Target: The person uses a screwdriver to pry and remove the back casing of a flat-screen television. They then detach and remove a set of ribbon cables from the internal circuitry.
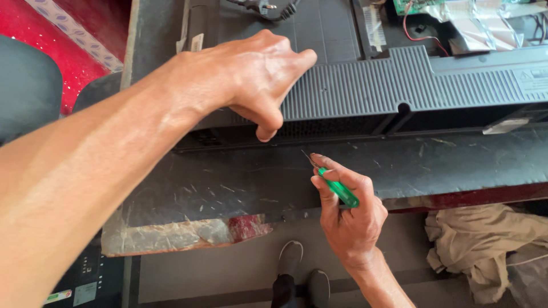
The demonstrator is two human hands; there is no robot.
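Hands first: the left hand (251, 74) is planted on the ribbed grey back cover (399, 85) of what looks like a flat-panel TV lying face down, fingers spread and curled over the cover's near edge, thumb hooked down in front of the vent grille. So it's gripping the edge rather than closed around anything loose. The right hand (348, 211) is closed around a small screwdriver with a green see-through handle (339, 191), held pencil-style between thumb and fingers, with the thin metal tip pointing up and left toward the cover's lower edge. Tip sits just short of the cover, not touching as far as I can tell.

The TV rests on a scratched black tabletop (228, 182), whose front left corner is chipped down to bare wood and red. At the far end of the cover a black power plug (268, 8) lies on top, and off to the right the panel is open, showing a green circuit board (408, 5) with red wire. Below the tabletop edge: dark shoes (299, 274) on the floor and crumpled tan cloth (485, 245) on the right.
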